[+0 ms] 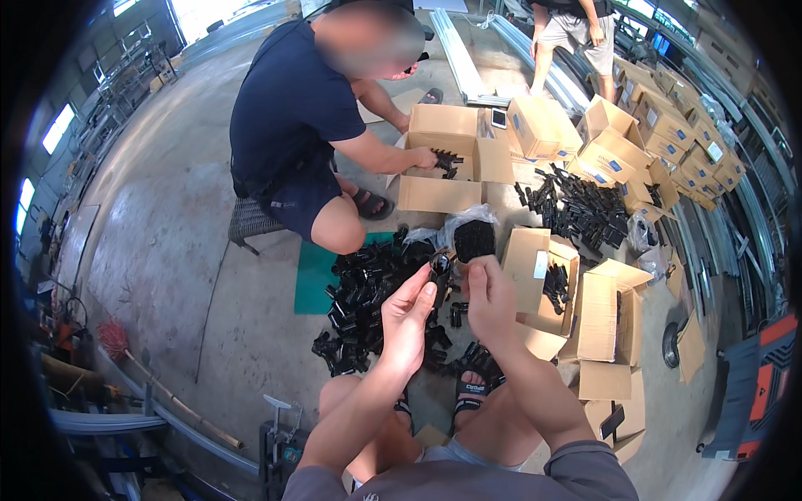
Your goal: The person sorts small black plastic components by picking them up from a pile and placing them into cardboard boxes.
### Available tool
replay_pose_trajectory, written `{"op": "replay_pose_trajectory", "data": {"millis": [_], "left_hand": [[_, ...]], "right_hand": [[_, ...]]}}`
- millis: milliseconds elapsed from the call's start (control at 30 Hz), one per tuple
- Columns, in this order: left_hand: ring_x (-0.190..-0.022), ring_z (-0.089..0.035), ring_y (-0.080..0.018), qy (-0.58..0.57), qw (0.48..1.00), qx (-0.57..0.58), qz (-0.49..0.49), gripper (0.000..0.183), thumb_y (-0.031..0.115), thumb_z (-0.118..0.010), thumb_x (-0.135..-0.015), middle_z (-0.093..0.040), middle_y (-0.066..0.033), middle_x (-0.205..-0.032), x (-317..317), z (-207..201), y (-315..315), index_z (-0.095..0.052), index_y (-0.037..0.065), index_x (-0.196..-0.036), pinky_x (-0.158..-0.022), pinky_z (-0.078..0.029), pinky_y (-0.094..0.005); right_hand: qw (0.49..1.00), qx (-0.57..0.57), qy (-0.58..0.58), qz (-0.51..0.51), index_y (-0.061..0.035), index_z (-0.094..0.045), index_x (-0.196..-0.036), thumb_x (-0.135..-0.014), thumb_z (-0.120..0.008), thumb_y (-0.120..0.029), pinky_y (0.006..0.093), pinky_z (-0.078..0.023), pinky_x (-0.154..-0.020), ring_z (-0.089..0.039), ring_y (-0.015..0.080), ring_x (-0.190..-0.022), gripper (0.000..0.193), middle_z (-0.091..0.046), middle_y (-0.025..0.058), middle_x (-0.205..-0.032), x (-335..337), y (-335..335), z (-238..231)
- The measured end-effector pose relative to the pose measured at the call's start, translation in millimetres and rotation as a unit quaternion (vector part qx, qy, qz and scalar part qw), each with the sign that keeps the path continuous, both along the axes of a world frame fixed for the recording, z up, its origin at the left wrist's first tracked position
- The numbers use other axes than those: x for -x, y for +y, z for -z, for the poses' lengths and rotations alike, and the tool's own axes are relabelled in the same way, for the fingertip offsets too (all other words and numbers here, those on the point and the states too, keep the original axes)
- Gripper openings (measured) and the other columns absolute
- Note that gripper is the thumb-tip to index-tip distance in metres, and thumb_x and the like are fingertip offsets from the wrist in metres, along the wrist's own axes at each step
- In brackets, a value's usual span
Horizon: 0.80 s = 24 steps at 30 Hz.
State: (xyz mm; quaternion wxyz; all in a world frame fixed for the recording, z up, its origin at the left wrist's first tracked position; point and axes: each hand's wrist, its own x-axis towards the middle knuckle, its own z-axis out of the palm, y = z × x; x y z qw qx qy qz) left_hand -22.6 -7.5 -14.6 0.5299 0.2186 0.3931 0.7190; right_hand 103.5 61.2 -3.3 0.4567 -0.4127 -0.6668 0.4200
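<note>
My left hand pinches a small glossy black plastic fitting between thumb and fingers, held up in front of me. Close beside it, my right hand is closed with the thumb on top. Whatever it grips is hidden or too small to name. Just beyond my hands lies a clear plastic bag with a mass of small black pieces at its mouth. Below and left of the fitting, a heap of black plastic fittings covers part of a green mat.
A co-worker sits on a woven stool, one hand in an open carton. More cartons stand to my right, near another black heap. Another person stands at the back. A broom lies left.
</note>
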Motion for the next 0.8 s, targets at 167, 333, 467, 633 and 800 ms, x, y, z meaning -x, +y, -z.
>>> {"op": "replay_pose_trajectory", "data": {"millis": [167,333,467,633,800], "left_hand": [[-0.100,-0.064,-0.0100,0.076,0.996,0.017,0.039,0.035,0.005,-0.057,-0.099,-0.068,-0.0068,-0.118,-11.9,-0.4,0.5,-0.057,-0.002,-0.133,-0.091,-0.052,-0.0266],[-0.093,-0.062,-0.0061,0.266,0.953,0.048,0.137,0.032,0.003,-0.061,-0.095,-0.071,-0.0051,-0.112,-30.3,11.9,-3.8,-0.063,-0.002,-0.127,-0.084,-0.052,-0.0238],[-0.088,-0.063,-0.0058,0.309,0.932,0.048,0.183,0.032,0.007,-0.063,-0.095,-0.072,-0.0048,-0.109,-47.0,35.4,-2.5,-0.064,0.000,-0.127,-0.078,-0.053,-0.0239],[-0.092,-0.066,-0.0114,0.072,0.968,0.137,0.196,0.032,0.012,-0.061,-0.098,-0.070,-0.0065,-0.111,-47.5,25.0,6.3,-0.062,0.002,-0.129,-0.082,-0.054,-0.0273],[-0.099,-0.066,-0.0144,0.009,0.977,0.122,0.176,0.034,0.013,-0.060,-0.099,-0.069,-0.0080,-0.114,-44.0,24.2,4.9,-0.059,0.002,-0.131,-0.088,-0.055,-0.0313]], "right_hand": [[0.975,0.194,0.036,-0.100,-0.0060,-0.046,-0.133,-0.099,-0.059,-0.034,0.0254,-0.049,-0.057,-0.061,0.0118,-0.077,0.046,-0.064,0.0064,-0.093,-18.4,13.8,-15.3],[0.974,0.184,-0.096,-0.093,-0.0003,-0.064,-0.105,-0.099,-0.059,-0.034,0.0271,-0.050,-0.054,-0.057,0.0117,-0.054,0.035,-0.064,0.0053,-0.074,-49.9,9.0,-5.7],[0.973,0.211,-0.070,-0.060,-0.0009,-0.062,-0.108,-0.099,-0.060,-0.028,0.0277,-0.053,-0.059,-0.063,0.0121,-0.064,0.029,-0.065,0.0057,-0.077,-82.1,-1.3,15.5],[0.986,0.156,0.025,0.051,-0.0005,-0.061,-0.114,-0.093,-0.068,-0.017,0.0271,-0.055,-0.068,-0.065,0.0121,-0.074,0.027,-0.067,0.0066,-0.086,-92.6,-30.0,32.0],[0.991,0.005,-0.122,0.057,0.0014,-0.066,-0.098,-0.085,-0.074,-0.004,0.0273,-0.055,-0.068,-0.069,0.0128,-0.077,0.015,-0.070,0.0083,-0.088,-82.2,-43.8,17.3]]}}
